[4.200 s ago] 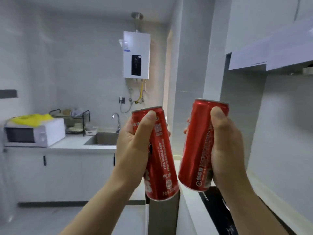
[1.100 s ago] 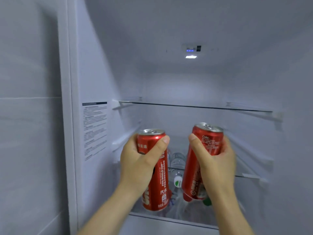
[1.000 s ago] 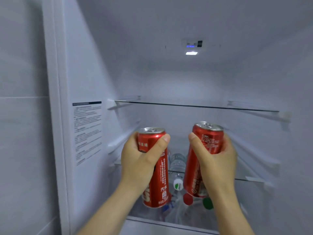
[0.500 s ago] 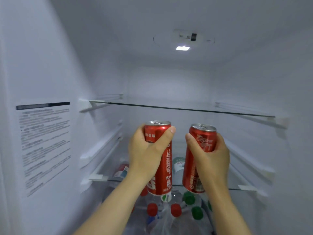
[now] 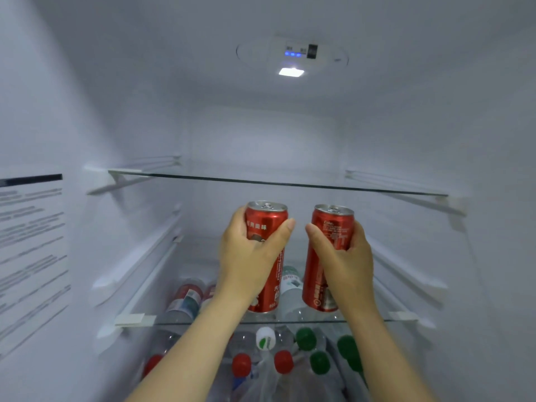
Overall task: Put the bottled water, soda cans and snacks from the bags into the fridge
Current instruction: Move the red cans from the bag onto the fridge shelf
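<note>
Compared with half a second before, both hands had pushed deeper into the fridge [image 5: 261, 134]. The two red soda cans had come down from mid-air to the level of the lower glass shelf [image 5: 403, 317]. The left hand [image 5: 249, 262] was wrapped round the left can [image 5: 266, 219], thumb across its front. The right hand [image 5: 345, 262] clasped the right can [image 5: 333, 226] the same way. Both cans were upright, side by side with a narrow gap between the thumbs. Their bases sat over the shelf just beyond its front edge, though whether they touched the glass could not be told. The view had also closed in, so the printed sticker [image 5: 32, 242] on the wall far to the left of the left hand had slid to the frame's edge. Between the two cans, behind the hands, a clear bottle [image 5: 290, 285] lay on the same shelf. Another bottle with a red label [image 5: 185, 298] lay to the left of the left wrist. Under the forearms, beneath the shelf, more bottles showed red caps [image 5: 240, 364], green caps [image 5: 319, 362] and one white cap [image 5: 265, 338]. Above the hands ran the upper glass shelf [image 5: 290, 182], bare on top. High over them the ceiling light [image 5: 291, 72] glowed beside small blue lamps, between plain white walls with moulded rails.
</note>
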The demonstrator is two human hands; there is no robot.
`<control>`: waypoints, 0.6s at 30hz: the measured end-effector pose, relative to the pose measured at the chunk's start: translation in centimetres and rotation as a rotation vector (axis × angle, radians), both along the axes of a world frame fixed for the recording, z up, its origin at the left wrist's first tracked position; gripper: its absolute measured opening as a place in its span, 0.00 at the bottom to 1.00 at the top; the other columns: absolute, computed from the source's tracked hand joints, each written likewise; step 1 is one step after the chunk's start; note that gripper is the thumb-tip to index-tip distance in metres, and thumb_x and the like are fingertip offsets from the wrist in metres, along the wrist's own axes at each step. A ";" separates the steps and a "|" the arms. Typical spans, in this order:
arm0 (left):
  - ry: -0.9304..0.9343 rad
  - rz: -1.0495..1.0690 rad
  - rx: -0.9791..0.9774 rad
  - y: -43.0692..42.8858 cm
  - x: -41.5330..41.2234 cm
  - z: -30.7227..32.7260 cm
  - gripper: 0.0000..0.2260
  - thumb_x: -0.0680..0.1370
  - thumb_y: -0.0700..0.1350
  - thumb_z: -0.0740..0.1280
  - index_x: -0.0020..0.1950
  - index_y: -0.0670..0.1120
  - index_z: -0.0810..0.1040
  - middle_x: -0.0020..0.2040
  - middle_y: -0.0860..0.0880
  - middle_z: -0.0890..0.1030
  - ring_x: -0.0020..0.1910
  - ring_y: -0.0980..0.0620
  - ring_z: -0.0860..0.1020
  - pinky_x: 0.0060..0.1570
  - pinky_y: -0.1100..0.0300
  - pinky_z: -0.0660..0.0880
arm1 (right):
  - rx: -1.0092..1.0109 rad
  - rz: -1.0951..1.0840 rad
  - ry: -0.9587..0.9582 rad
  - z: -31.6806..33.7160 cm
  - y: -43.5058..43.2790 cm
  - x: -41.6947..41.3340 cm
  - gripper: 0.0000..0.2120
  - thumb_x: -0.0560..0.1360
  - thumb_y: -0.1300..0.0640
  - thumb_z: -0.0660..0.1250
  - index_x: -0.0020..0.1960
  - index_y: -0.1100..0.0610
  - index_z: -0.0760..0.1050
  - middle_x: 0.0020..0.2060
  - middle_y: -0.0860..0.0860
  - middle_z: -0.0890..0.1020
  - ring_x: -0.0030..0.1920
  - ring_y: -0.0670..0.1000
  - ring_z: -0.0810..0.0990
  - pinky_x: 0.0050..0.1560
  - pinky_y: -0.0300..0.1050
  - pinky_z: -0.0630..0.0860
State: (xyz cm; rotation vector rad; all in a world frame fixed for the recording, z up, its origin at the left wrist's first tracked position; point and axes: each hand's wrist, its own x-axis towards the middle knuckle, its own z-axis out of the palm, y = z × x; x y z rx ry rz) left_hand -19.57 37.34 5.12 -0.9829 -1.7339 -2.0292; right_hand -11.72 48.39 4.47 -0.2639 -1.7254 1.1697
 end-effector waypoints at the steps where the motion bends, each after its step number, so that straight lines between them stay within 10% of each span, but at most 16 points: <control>1: -0.018 -0.021 -0.017 0.2 -0.3 -0.2 0.12 0.69 0.55 0.72 0.48 0.54 0.74 0.39 0.54 0.80 0.37 0.63 0.79 0.35 0.73 0.73 | 0.007 -0.004 -0.011 0.0 0.2 -0.1 0.11 0.71 0.47 0.71 0.48 0.42 0.70 0.43 0.42 0.78 0.40 0.32 0.78 0.40 0.31 0.68; 12: -0.167 -0.159 -0.320 1.1 -2.8 -2.7 0.20 0.73 0.56 0.70 0.60 0.56 0.65 0.49 0.61 0.75 0.46 0.65 0.73 0.39 0.68 0.68 | 0.137 -0.342 -0.657 -1.3 4.1 -0.5 0.36 0.65 0.33 0.71 0.61 0.55 0.66 0.53 0.51 0.76 0.50 0.53 0.79 0.47 0.47 0.77; 18: -0.178 -0.184 -0.315 1.2 -3.0 -2.9 0.20 0.73 0.55 0.70 0.60 0.56 0.64 0.50 0.61 0.74 0.48 0.62 0.74 0.41 0.68 0.69 | 0.257 -0.383 -0.438 -2.3 3.2 1.1 0.10 0.72 0.50 0.72 0.41 0.53 0.72 0.34 0.44 0.79 0.34 0.42 0.78 0.31 0.35 0.72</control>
